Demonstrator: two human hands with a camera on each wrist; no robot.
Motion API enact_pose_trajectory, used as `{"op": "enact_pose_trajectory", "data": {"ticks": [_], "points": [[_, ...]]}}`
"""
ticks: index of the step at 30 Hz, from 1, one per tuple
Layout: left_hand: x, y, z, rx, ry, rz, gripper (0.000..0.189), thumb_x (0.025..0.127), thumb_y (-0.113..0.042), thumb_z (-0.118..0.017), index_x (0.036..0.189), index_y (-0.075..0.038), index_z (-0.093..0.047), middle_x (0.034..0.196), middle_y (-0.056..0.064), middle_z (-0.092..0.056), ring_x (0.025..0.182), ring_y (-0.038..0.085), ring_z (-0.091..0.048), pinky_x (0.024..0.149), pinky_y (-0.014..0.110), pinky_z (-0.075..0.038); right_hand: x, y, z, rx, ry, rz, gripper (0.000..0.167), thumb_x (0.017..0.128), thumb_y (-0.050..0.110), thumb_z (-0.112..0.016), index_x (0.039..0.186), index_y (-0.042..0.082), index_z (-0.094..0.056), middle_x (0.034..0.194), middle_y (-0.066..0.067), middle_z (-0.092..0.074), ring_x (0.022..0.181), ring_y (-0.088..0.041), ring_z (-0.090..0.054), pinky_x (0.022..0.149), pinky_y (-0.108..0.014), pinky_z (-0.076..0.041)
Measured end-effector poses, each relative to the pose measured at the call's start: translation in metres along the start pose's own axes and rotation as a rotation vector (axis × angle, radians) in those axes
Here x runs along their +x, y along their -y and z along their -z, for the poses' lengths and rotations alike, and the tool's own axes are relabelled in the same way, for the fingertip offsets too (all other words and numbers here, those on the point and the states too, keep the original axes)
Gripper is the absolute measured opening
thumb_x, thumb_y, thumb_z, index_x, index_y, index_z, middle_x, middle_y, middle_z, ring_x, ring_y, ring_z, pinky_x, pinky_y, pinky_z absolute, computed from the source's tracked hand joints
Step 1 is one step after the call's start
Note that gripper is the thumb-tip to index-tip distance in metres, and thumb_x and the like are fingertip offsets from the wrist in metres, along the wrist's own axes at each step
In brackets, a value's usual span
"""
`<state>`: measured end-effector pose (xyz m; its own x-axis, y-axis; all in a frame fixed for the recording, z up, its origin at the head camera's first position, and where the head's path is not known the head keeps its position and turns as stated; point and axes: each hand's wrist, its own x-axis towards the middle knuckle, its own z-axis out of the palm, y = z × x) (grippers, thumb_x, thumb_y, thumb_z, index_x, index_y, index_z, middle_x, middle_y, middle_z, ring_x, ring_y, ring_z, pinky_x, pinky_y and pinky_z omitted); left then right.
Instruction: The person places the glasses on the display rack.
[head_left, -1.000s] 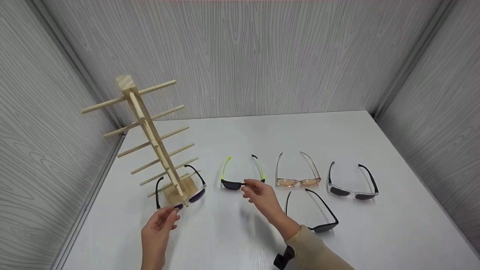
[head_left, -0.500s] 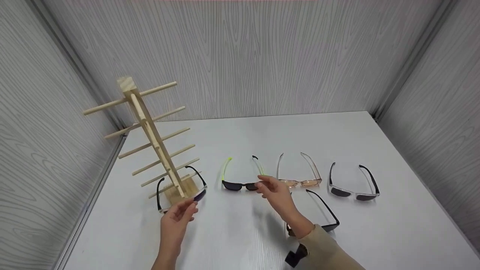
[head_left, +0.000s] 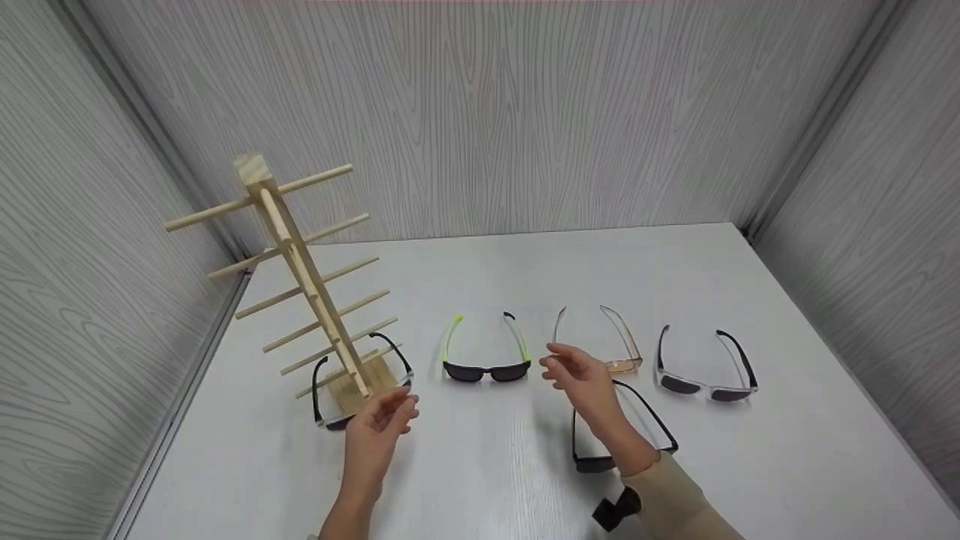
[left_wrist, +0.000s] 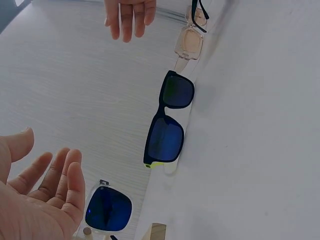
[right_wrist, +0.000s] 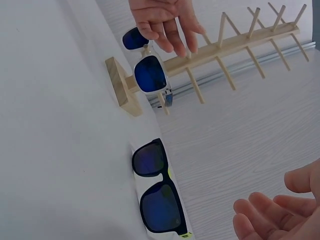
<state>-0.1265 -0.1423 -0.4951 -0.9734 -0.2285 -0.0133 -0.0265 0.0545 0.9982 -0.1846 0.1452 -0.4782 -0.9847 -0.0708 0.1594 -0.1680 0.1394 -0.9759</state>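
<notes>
Evidently, the white surface [head_left: 465,270] is stretching beneath both hands, carrying everything. Beyond and leftward of the left hand [head_left: 377,431], one wooden stand [head_left: 309,281] is standing, showing six levels of crosswise rods. Judging by this layout, the work is looking barely begun: one pair is sitting on the stand's low end, and four are lying off it. Two hands are hovering with fingers loosely bent and thumbs apart, the left by the stand and the right hand [head_left: 587,380] farther right; neither is gripping anything.

Five pairs are showing, one of each kind. The pale-framed sunglasses [right_wrist: 150,73] are straddling the post just beyond the left hand. Between the hands, slightly farther off, the black-and-yellow sunglasses [head_left: 487,370] are lying. The peach-lensed glasses [head_left: 622,366] are resting just beyond the right hand, partly hidden; the white-fronted sunglasses [head_left: 705,387] are lying to its right; the black sunglasses [head_left: 595,464] are lying below its wrist.
</notes>
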Motion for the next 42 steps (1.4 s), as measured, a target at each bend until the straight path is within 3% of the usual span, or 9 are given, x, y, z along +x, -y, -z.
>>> {"op": "enact_pose_trajectory", "data": {"ticks": [7, 14, 18, 27, 36, 42], "points": [[0.001, -0.005, -0.012, -0.027, 0.063, -0.006, 0.033, 0.088, -0.019, -0.066, 0.116, -0.003, -0.06, 0.106, 0.01, -0.064, 0.089, 0.019, -0.062, 0.072, 0.027, -0.051, -0.002, -0.005, 0.017, -0.015, -0.036, -0.006, 0.034, 0.092, 0.018, -0.061, 0.12, 0.001, -0.058, 0.103, -0.015, -0.066, 0.089, -0.024, -0.064, 0.076, -0.037, -0.052], [-0.008, -0.03, -0.026, 0.002, 0.104, -0.025, 0.028, 0.089, -0.012, -0.063, 0.113, 0.001, -0.059, 0.102, 0.012, -0.064, 0.089, 0.022, -0.063, 0.073, 0.029, -0.052, -0.006, -0.002, 0.033, -0.027, -0.076, -0.015, 0.032, 0.092, 0.017, -0.061, 0.12, 0.002, -0.059, 0.103, -0.013, -0.066, 0.09, -0.024, -0.064, 0.076, -0.035, -0.052], [-0.009, -0.034, -0.032, -0.008, 0.127, -0.02, 0.027, 0.089, -0.011, -0.063, 0.113, 0.001, -0.059, 0.102, 0.014, -0.063, 0.089, 0.023, -0.062, 0.075, 0.031, -0.052, -0.008, -0.001, 0.042, -0.031, -0.11, -0.032, 0.031, 0.092, 0.017, -0.06, 0.119, 0.002, -0.059, 0.104, -0.014, -0.066, 0.09, -0.026, -0.064, 0.076, -0.033, -0.052], [-0.009, -0.032, -0.049, 0.003, 0.174, -0.045, 0.026, 0.09, -0.013, -0.063, 0.113, -0.002, -0.06, 0.099, 0.01, -0.063, 0.089, 0.022, -0.062, 0.073, 0.029, -0.052, -0.013, -0.006, 0.067, -0.04, -0.169, -0.04, 0.031, 0.092, 0.017, -0.06, 0.12, 0.004, -0.058, 0.105, -0.016, -0.065, 0.091, -0.024, -0.064, 0.077, -0.037, -0.052], [-0.011, -0.034, -0.063, 0.037, 0.226, -0.068, 0.025, 0.091, -0.015, -0.062, 0.113, -0.004, -0.06, 0.099, 0.008, -0.062, 0.089, 0.021, -0.062, 0.075, 0.032, -0.052, -0.024, -0.011, 0.098, -0.087, -0.229, -0.035, 0.033, 0.093, 0.021, -0.059, 0.12, 0.002, -0.058, 0.108, -0.02, -0.064, 0.09, -0.021, -0.064, 0.074, -0.028, -0.052], [-0.003, -0.015, -0.078, 0.011, 0.279, -0.071, 0.029, 0.09, -0.021, -0.063, 0.114, -0.005, -0.06, 0.1, 0.005, -0.062, 0.089, 0.018, -0.061, 0.073, 0.028, -0.052, -0.035, -0.02, 0.114, -0.122, -0.273, -0.059, 0.034, 0.094, 0.023, -0.057, 0.119, 0.001, -0.057, 0.109, -0.019, -0.063, 0.089, -0.015, -0.064, 0.076, -0.029, -0.052]]}}
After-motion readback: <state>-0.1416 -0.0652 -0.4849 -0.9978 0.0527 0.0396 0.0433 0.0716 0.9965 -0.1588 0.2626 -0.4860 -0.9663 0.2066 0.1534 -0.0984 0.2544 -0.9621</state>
